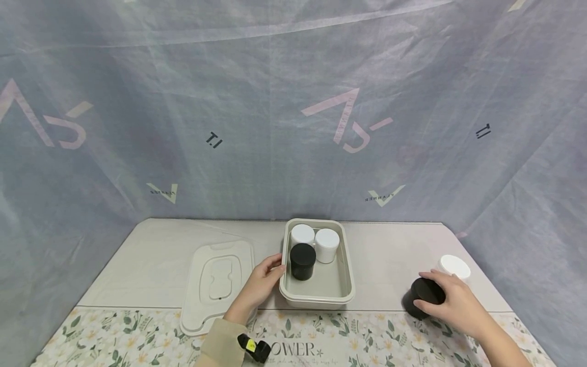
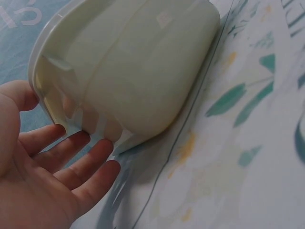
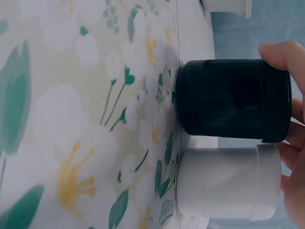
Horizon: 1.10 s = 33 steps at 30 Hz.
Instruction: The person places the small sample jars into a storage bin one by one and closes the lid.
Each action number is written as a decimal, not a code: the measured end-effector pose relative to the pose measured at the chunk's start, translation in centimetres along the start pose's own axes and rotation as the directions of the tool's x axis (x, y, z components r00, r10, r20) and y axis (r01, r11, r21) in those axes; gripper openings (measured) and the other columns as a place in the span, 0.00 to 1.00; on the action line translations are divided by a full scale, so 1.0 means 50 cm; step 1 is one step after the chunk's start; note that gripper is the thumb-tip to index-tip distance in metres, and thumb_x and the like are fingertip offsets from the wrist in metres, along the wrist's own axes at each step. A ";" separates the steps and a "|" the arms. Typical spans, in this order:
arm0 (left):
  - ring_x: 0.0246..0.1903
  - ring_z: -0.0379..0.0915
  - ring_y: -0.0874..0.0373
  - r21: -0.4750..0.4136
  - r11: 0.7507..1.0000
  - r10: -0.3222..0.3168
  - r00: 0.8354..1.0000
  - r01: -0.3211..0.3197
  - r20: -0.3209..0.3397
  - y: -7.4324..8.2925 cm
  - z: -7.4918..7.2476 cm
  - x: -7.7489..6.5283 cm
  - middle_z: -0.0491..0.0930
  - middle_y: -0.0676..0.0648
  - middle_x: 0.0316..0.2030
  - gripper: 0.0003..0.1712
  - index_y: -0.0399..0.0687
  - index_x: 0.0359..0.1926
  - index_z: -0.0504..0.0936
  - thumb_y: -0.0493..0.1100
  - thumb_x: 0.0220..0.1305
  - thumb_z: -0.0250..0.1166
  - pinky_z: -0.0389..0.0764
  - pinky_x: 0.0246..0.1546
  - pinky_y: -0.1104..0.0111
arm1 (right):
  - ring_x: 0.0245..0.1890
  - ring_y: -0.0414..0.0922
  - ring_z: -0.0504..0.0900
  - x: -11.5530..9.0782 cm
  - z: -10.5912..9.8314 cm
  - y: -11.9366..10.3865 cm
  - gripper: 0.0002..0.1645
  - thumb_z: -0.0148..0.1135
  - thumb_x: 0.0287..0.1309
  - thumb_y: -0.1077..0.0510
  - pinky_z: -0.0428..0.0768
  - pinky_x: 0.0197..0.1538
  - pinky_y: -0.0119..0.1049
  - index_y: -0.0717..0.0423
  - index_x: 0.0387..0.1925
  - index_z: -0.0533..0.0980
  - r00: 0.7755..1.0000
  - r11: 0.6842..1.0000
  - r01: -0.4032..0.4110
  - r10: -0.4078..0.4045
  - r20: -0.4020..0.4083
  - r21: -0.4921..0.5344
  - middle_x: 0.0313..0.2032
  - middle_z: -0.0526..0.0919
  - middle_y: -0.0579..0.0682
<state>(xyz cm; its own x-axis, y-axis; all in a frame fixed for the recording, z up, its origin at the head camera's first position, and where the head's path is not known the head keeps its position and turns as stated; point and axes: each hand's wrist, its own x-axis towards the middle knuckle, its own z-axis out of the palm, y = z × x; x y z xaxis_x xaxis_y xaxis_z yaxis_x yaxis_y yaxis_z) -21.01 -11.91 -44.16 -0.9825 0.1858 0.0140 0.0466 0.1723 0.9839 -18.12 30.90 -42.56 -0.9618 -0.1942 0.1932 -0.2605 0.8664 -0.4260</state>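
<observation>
My right hand (image 1: 451, 300) grips a black lidded jar (image 1: 424, 297) around its lid, thumb on one side and fingers on the other. Right beside it stands a white lidded jar (image 3: 226, 183), partly behind that hand in the head view. My left hand (image 1: 262, 283) rests against the left side of a pale rectangular bin (image 1: 347, 265), its fingers (image 2: 102, 152) extended along the outer wall and the thumb at the rim. Inside the bin, two white jars (image 1: 327, 244) stand at the far end, with another black jar (image 1: 302, 261) in front of them.
A pale bin lid (image 1: 194, 275) lies flat on the table to the left, partly under my left forearm. A floral mat (image 1: 137, 336) covers the table's near part. Grey-blue printed cloth (image 1: 270, 153) hangs behind and at both sides.
</observation>
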 end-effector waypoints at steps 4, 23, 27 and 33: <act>0.59 0.70 0.42 -0.008 1.000 0.001 1.000 -0.001 0.009 -0.002 -0.002 0.001 0.70 0.35 0.60 0.26 0.37 0.66 0.64 0.43 0.71 0.52 0.78 0.55 0.61 | 0.54 0.69 0.71 0.006 0.000 -0.009 0.41 0.72 0.44 0.39 0.73 0.47 0.64 0.56 0.57 0.73 1.000 1.000 -0.012 0.012 -0.017 -0.007 0.57 0.73 0.70; 0.58 0.70 0.41 -0.021 1.000 0.003 1.000 -0.003 0.027 0.002 -0.004 0.002 0.70 0.34 0.59 0.27 0.35 0.66 0.63 0.42 0.71 0.52 0.79 0.53 0.62 | 0.41 0.40 0.78 0.068 0.013 -0.071 0.36 0.70 0.51 0.48 0.79 0.34 0.30 0.52 0.61 0.71 0.987 0.992 0.060 -0.042 -0.153 0.115 0.53 0.75 0.53; 0.58 0.70 0.41 -0.026 1.000 0.004 1.000 -0.004 0.027 -0.001 -0.003 0.006 0.70 0.34 0.59 0.27 0.34 0.66 0.63 0.41 0.71 0.53 0.79 0.53 0.63 | 0.45 0.50 0.77 0.083 0.015 -0.083 0.36 0.70 0.51 0.50 0.78 0.36 0.30 0.52 0.62 0.71 0.979 0.990 0.087 -0.063 -0.195 0.114 0.55 0.75 0.53; 0.59 0.70 0.42 -0.033 0.999 0.004 1.000 -0.004 0.022 -0.044 -0.003 0.027 0.70 0.35 0.60 0.28 0.37 0.67 0.63 0.44 0.71 0.53 0.79 0.53 0.63 | 0.46 0.28 0.69 0.104 0.024 -0.097 0.35 0.71 0.49 0.53 0.74 0.39 0.22 0.51 0.61 0.72 0.963 0.982 0.126 -0.087 -0.254 0.143 0.55 0.75 0.53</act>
<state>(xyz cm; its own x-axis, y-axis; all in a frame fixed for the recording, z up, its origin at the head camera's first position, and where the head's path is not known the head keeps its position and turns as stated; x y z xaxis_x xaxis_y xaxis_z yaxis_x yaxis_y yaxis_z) -22.44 -12.17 -46.28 -0.9781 0.2076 0.0144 0.0442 0.1396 0.9892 -21.98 25.13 -40.56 -0.8823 -0.1451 0.4477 -0.3889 0.7604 -0.5201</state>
